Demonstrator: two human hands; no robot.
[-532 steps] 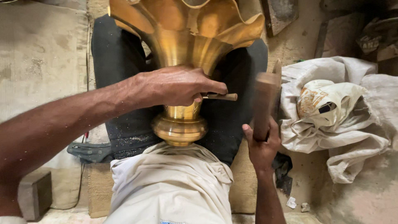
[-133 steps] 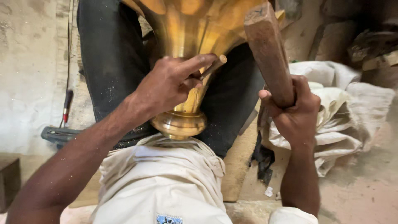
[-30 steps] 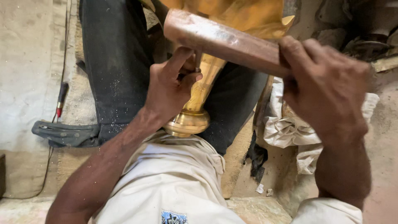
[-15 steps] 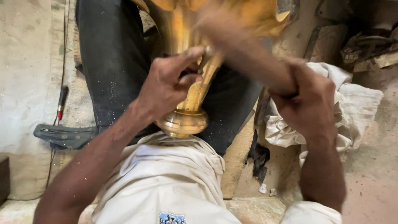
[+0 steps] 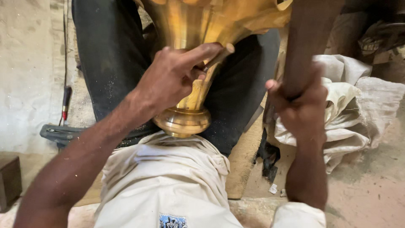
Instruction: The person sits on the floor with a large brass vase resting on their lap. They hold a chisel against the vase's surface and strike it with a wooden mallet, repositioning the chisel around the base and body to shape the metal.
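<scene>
- Brass vase (image 5: 198,25), fluted and wide at the mouth, lies between the person's dark-trousered legs (image 5: 109,55), its round foot (image 5: 182,121) pointing back at the pale shirt (image 5: 164,181).
- The left arm comes in from the lower left, bent across the body; the left hand (image 5: 173,78) sits against the vase's narrow neck, fingers curled around a thin punch (image 5: 219,55) whose blunt end sticks out up and to the right past the forefinger.
- The right forearm rises straight up from the bottom edge; the right hand (image 5: 301,105) is clenched tight around a thick wooden mallet (image 5: 310,38), held upright beside the vase's rim and clear of the punch.
- The two hands are apart, the vase's flare between them.
- Crumpled whitish sacking (image 5: 358,114) is heaped just right of the mallet hand.
- The floor (image 5: 371,190) is dusty, sandy earth; a flat board (image 5: 242,164) lies under the right leg.
- At the left, a pale wall or slab (image 5: 25,76), with a thin red-handled tool (image 5: 65,101) and a dark sandal (image 5: 59,133) at its foot.
</scene>
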